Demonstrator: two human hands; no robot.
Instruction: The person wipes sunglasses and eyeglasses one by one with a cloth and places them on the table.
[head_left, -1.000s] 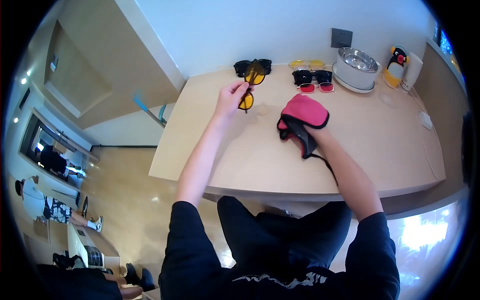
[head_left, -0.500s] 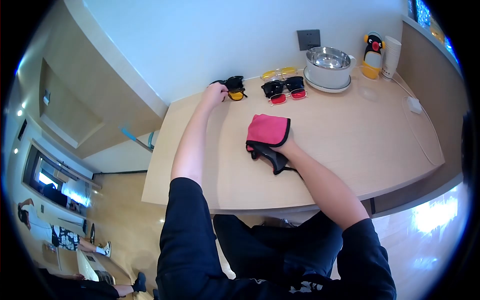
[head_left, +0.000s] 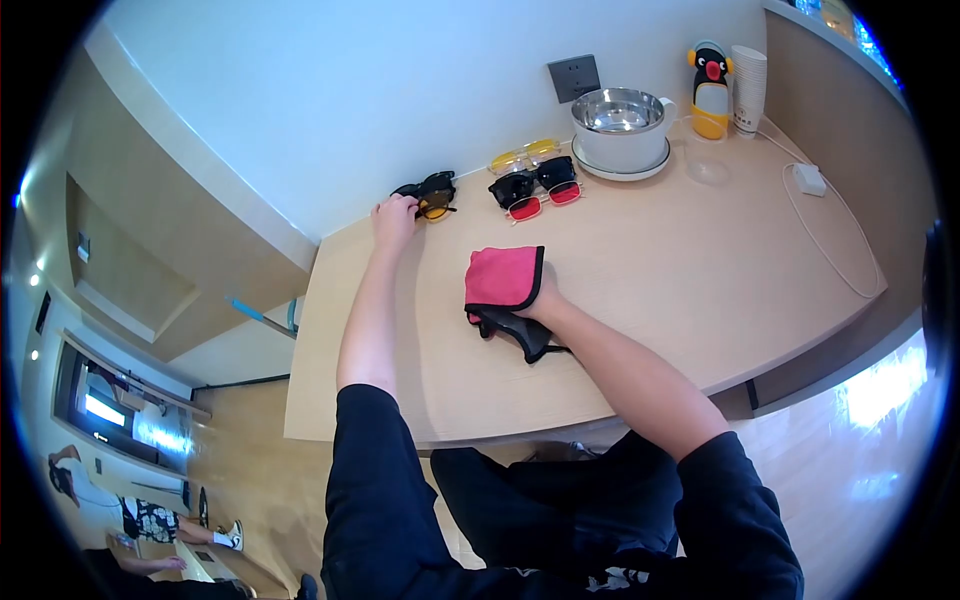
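At the table's back left, my left hand [head_left: 395, 215] pinches the left end of black sunglasses [head_left: 436, 186] lying by the wall. Amber-lensed glasses [head_left: 435, 211] lie just in front of them, partly behind my fingers. Over the middle of the table, my right hand [head_left: 546, 302] is mostly hidden under a pink cloth [head_left: 503, 277] with black edging, which it grips. Dark-lensed glasses [head_left: 515, 333] with a black frame show below the cloth, against the same hand. Right of my left hand lie yellow-lensed glasses [head_left: 524, 156], black sunglasses [head_left: 533, 181] and red-lensed glasses [head_left: 545, 202].
A white pot [head_left: 622, 130] with a steel inside stands on a plate at the back. Beside it are a penguin figure [head_left: 710, 95], stacked paper cups [head_left: 748, 92] and a white charger with cable [head_left: 809, 180]. Other people are at far left.
The camera view has swung, so the table's items appear further left. My left hand stays at the black sunglasses. My right hand still holds the cloth, with its dark-lensed glasses slightly turned.
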